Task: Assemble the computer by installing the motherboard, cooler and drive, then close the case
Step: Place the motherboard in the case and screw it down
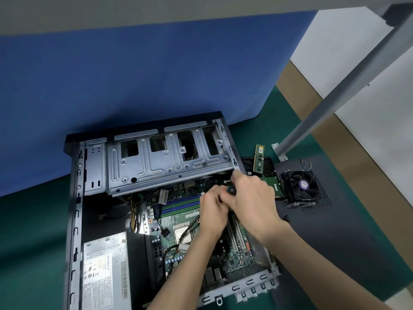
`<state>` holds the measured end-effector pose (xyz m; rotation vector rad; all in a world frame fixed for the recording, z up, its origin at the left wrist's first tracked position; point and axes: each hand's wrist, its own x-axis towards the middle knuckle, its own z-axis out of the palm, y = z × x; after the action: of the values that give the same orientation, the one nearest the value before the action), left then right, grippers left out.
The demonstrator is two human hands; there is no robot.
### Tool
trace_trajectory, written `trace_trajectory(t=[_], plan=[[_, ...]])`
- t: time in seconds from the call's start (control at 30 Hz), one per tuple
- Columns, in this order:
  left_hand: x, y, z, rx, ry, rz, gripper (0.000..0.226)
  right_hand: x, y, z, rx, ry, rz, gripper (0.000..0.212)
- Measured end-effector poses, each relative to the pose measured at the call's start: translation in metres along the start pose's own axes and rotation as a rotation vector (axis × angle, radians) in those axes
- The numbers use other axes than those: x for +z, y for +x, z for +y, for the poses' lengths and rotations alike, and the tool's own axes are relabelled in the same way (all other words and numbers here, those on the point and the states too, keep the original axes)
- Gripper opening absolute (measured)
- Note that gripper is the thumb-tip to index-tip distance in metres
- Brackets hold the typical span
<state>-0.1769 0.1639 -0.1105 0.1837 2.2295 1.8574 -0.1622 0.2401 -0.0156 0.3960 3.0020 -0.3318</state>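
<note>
Head view puts both our hands over the far right part of the motherboard [175, 220], which lies flat inside the open case [74, 220]. Our right hand [252, 198] is wrapped round a screwdriver [231, 190]; its dark round handle shows between thumb and fingers, close to the case's right wall. Our left hand [213, 217] touches the right one from the left, with its fingers curled in under the handle. Whether they pinch the shaft we cannot tell, because the hands hide it.

On the board, a bare silver processor [182, 233] sits in the middle of the case with a dark cable lying across it, and blue and green memory slots [178, 205] run just beyond it. At the far end of the case a grey metal drive cage [145, 162] stands tilted up over the board's far edge. In the case's near left corner we see the power supply [105, 265], label facing up, with yellow wires [133, 211] leading away from its far end.

Outside the case, to its right, the cooler [301, 186] stands fan-up on a dark side panel [346, 231]. Between the cooler and the case lies a green circuit board [270, 183], partly hidden by our right hand, and a memory stick [258, 158] lies just beyond it. A green mat [26, 242] lies under the case, a blue screen [134, 74] rises behind it and a grey metal leg [335, 95] slants down at its far right
</note>
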Motion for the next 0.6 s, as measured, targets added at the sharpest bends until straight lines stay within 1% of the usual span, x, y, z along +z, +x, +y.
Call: trace_trajectory(t=[0.07,0.13,0.27,0.33,0.4,0.43,0.53,0.6], plan=[[-0.0018,0.002,-0.0023,-0.028,0.016,-0.029,0.033,0.0007,-0.0026,0.001,-0.076,0.013,-0.026,0.016],[-0.0022,0.0018,-0.0039,-0.07,-0.016,-0.063,0.024,0.0013,-0.0034,0.0025,-0.062,0.048,-0.043,0.015],[0.0018,-0.0017,-0.003,-0.09,-0.06,-0.028,0.037,-0.0016,-0.0007,0.003,0.029,0.013,-0.01,0.026],[0.0023,-0.0012,-0.0033,-0.076,-0.05,-0.033,0.036,-0.0012,-0.0028,0.0043,-0.002,0.007,-0.008,0.027],[0.0021,-0.0006,-0.0045,-0.073,-0.022,-0.059,0.038,0.0012,-0.0069,0.0067,-0.054,0.007,-0.042,0.022],[0.0028,-0.0018,-0.0047,-0.075,-0.017,-0.076,0.04,0.0019,-0.0079,0.0079,-0.049,0.02,-0.048,0.021],[0.0063,-0.0065,-0.0015,-0.106,-0.033,-0.065,0.031,0.0,-0.0041,0.0072,0.021,0.028,-0.019,0.025],[0.0059,-0.0049,-0.0009,-0.113,-0.054,-0.036,0.026,-0.0027,-0.0036,0.0056,0.026,0.004,-0.004,0.029]])
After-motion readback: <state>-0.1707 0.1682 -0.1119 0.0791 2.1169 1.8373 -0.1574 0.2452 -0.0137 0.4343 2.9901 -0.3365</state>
